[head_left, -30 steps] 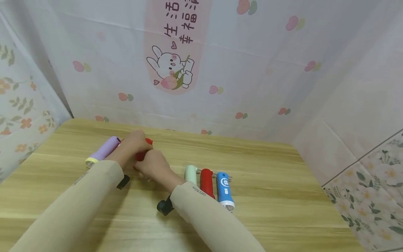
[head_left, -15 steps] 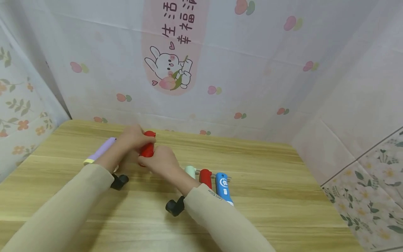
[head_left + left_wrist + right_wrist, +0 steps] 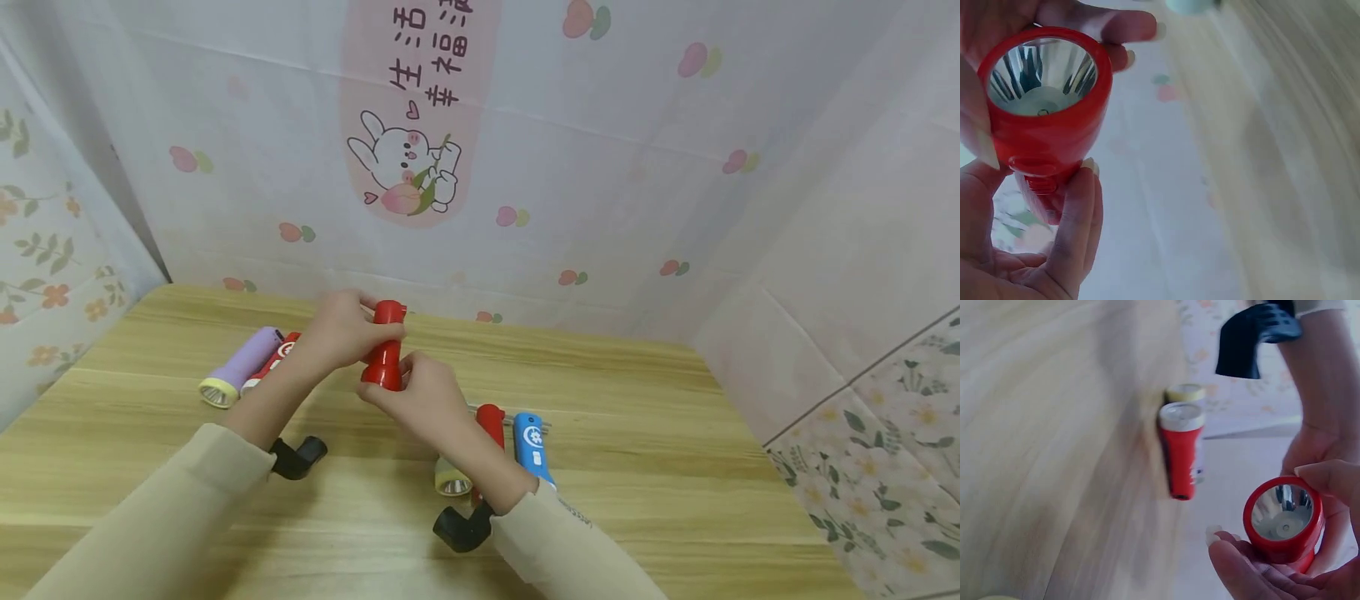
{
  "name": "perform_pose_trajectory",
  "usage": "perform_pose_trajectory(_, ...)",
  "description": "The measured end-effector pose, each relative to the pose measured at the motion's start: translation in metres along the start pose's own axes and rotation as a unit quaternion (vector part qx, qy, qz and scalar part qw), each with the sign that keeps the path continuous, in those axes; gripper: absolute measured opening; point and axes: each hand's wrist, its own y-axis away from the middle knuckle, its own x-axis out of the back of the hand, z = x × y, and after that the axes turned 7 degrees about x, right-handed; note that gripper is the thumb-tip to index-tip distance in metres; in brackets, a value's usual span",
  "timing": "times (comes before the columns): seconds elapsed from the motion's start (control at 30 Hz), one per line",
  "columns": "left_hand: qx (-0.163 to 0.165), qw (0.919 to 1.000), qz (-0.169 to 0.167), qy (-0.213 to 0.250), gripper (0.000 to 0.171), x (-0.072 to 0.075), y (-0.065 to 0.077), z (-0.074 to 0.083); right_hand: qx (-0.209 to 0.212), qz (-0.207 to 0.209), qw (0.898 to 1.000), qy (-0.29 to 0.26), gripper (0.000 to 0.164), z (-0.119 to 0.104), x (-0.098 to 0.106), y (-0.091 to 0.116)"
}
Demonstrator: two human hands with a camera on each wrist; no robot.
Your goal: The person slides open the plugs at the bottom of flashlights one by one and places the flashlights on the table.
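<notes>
Red flashlight (image 3: 386, 353) in both curled hands (image 3: 341, 332) (image 3: 424, 402)

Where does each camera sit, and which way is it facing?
Head: worn on the head, facing forward and down at the wooden tabletop; the left hand, right hand and beige sleeves show.
Left wrist: worn there, facing the reflector of the held red flashlight; fingers of both hands show.
Right wrist: worn there, facing the same reflector, with a red-and-white flashlight beyond; both hands and the left forearm show.
Shared: both wrist views show that reflector.
</notes>
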Motion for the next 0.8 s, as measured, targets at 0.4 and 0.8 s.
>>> perform_pose_trajectory(0.4,-0.076,0.9937,0.052,0.063,0.081,-0.018,0.04,0.044,0.014,0.028,0.993,-0.112,0.051,0.004,0.035,0.03)
perform_pose_trajectory(0.8,-0.169,0.9777,0.063,0.108,0.057,-0.043,0.067,0.067,0.045,0.105,0.993,-0.037,0.037,0.01,0.065,0.059)
